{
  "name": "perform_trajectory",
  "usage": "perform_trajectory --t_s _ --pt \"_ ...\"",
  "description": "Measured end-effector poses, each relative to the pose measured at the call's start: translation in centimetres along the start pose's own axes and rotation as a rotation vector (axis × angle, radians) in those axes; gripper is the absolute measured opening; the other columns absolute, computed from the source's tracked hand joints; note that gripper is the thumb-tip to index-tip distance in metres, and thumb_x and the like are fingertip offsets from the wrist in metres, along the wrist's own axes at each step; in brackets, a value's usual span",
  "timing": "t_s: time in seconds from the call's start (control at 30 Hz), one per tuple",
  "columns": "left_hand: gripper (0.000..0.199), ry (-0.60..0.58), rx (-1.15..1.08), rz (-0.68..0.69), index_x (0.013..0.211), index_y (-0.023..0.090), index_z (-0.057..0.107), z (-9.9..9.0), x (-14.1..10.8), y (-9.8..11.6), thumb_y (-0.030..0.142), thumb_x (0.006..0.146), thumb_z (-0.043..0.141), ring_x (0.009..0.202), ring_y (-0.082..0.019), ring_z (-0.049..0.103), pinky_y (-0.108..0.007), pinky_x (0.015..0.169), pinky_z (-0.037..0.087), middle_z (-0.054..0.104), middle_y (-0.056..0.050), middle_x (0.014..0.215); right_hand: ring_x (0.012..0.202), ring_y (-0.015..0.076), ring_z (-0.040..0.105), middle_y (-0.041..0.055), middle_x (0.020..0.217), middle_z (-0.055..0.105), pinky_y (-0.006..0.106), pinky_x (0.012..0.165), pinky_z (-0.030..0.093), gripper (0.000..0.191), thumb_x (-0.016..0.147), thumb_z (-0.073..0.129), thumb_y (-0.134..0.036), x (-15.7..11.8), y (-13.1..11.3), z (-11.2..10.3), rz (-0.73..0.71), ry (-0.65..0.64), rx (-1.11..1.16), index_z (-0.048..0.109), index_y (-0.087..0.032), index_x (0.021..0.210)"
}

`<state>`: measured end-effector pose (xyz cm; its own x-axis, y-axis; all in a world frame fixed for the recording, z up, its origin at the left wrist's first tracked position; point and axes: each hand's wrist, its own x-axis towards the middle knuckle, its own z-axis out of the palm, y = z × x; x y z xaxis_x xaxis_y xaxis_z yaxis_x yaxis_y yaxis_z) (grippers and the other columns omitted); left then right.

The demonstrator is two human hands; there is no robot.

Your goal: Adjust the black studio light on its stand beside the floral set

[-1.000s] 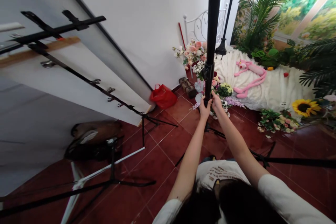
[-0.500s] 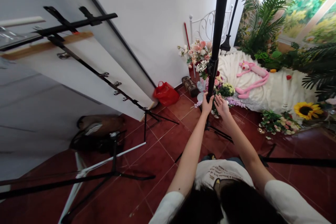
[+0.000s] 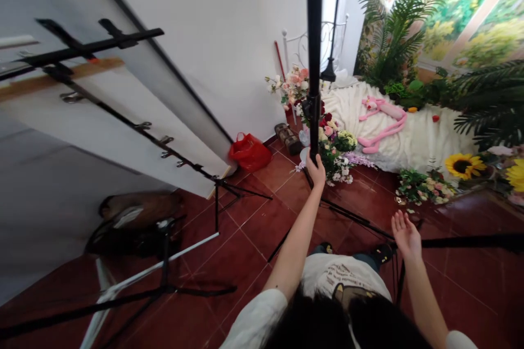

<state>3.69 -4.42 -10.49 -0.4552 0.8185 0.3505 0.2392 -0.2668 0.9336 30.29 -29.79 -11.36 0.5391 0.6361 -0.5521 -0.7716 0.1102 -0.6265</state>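
My left hand [image 3: 316,170] is wrapped round the lower part of a black light stand [image 3: 314,54], whose pole rises past the top of the view. A clamp knob [image 3: 310,106] sits on the pole above that hand. Beside the pole hangs a black cord with a plug [image 3: 328,70]. My right hand [image 3: 407,235] is away from the stand, palm up and fingers stretched, with nothing in it. It is close to a second black pole [image 3: 470,241] lying across the right side. The stand's legs [image 3: 347,215] spread over the tiled floor.
A white board with clips [image 3: 164,142] hangs on a black frame at left. By the wall are a red plastic bag [image 3: 249,151] and flowers [image 3: 297,87]. A pink plush toy [image 3: 387,114] lies on white cloth [image 3: 426,142]. A white stand leg [image 3: 164,263] crosses the floor.
My right hand has left the pole and moved right and toward me, its fingers open. My left hand stays on the pole. The view has shifted slightly to the right.
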Motion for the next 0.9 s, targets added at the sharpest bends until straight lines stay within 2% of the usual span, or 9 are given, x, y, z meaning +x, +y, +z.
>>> perform_trajectory --t_s 0.07,0.17,0.23,0.37,0.47,0.6,0.77,0.83,0.9 --pt "0.056 0.067 0.084 -0.058 0.141 0.010 0.042 0.8 -3.0 -1.4 0.043 0.096 0.048 0.149 -0.028 0.035 -0.047 0.123 0.028 0.041 -0.025 0.151 0.085 0.0097 0.076 -0.0014 0.091 0.077 0.025 0.071 0.067 0.025 0.080 0.050 -0.013 -0.5 -1.5 -3.3 -0.061 0.098 0.051 0.068 -0.029 0.082" --pt "0.061 0.053 0.173 -0.214 0.141 0.003 0.037 2.8 -8.8 -3.6 0.027 0.089 0.057 0.150 -0.034 0.029 -0.052 0.123 0.026 0.032 -0.033 0.151 0.079 0.0084 0.076 -0.0020 0.083 0.076 0.021 0.070 0.066 0.025 0.080 0.049 -0.012 -1.7 -3.1 -5.9 -0.126 0.210 0.154 0.067 -0.029 0.079" --pt "0.052 -0.065 0.172 -0.304 0.132 0.003 0.045 4.5 -12.9 -4.5 0.018 0.084 0.058 0.144 -0.034 0.038 -0.053 0.120 0.030 0.041 -0.032 0.142 0.074 0.0081 0.076 -0.0022 0.079 0.075 0.020 0.068 0.065 0.024 0.080 0.049 -0.012 -2.7 -3.8 -6.4 -0.160 0.246 0.234 0.067 -0.027 0.079" --pt "0.024 -0.473 0.020 -0.373 0.107 0.013 0.056 8.8 -19.8 -3.5 0.012 0.083 0.057 0.111 -0.024 0.062 -0.048 0.107 0.046 0.059 -0.016 0.116 0.070 0.0086 0.075 -0.0025 0.077 0.075 0.020 0.066 0.064 0.019 0.080 0.055 -0.011 -4.7 -4.5 -6.5 -0.229 0.210 0.306 0.067 -0.025 0.081" --pt "0.015 -0.698 -0.082 -0.388 0.100 0.016 0.055 12.4 -23.7 -0.7 0.014 0.085 0.056 0.099 -0.019 0.065 -0.043 0.101 0.050 0.062 -0.011 0.106 0.070 0.0075 0.074 -0.0035 0.076 0.075 0.018 0.068 0.063 0.017 0.080 0.058 -0.011 -6.2 -5.1 -7.1 -0.252 0.170 0.337 0.068 -0.025 0.083" --pt "0.012 -0.963 -0.243 -0.358 0.100 0.017 0.055 17.1 -28.1 4.7 0.023 0.090 0.054 0.104 -0.019 0.064 -0.040 0.104 0.047 0.064 -0.011 0.108 0.074 0.0088 0.074 -0.0017 0.081 0.077 0.021 0.072 0.063 0.017 0.081 0.059 -0.009 -8.5 -6.6 -9.0 -0.243 0.105 0.484 0.069 -0.021 0.088" --pt "0.026 -1.320 -0.455 -0.215 0.103 0.020 0.058 21.4 -32.7 13.3 0.044 0.094 0.054 0.107 -0.019 0.064 -0.038 0.104 0.046 0.067 -0.010 0.112 0.075 0.0111 0.074 0.0008 0.081 0.076 0.024 0.072 0.062 0.015 0.088 0.055 -0.013 -10.3 -9.7 -11.2 -0.138 -0.002 0.650 0.069 -0.018 0.091" --pt "0.033 -1.409 -0.574 -0.136 0.105 0.022 0.059 22.7 -34.1 17.0 0.051 0.096 0.048 0.110 -0.019 0.064 -0.038 0.107 0.045 0.068 -0.009 0.114 0.075 0.0107 0.073 0.0010 0.079 0.075 0.022 0.071 0.061 0.015 0.090 0.054 -0.016 -10.3 -11.1 -11.5 -0.091 -0.057 0.676 0.069 -0.017 0.092" --pt "0.043 -1.450 -0.670 -0.126 0.109 0.021 0.060 23.8 -35.3 20.6 0.058 0.097 0.041 0.114 -0.019 0.064 -0.037 0.108 0.044 0.068 -0.010 0.117 0.072 0.0094 0.072 0.0004 0.076 0.074 0.020 0.070 0.060 0.015 0.091 0.054 -0.018 -9.7 -12.5 -11.7 -0.055 -0.110 0.685 0.069 -0.018 0.092"
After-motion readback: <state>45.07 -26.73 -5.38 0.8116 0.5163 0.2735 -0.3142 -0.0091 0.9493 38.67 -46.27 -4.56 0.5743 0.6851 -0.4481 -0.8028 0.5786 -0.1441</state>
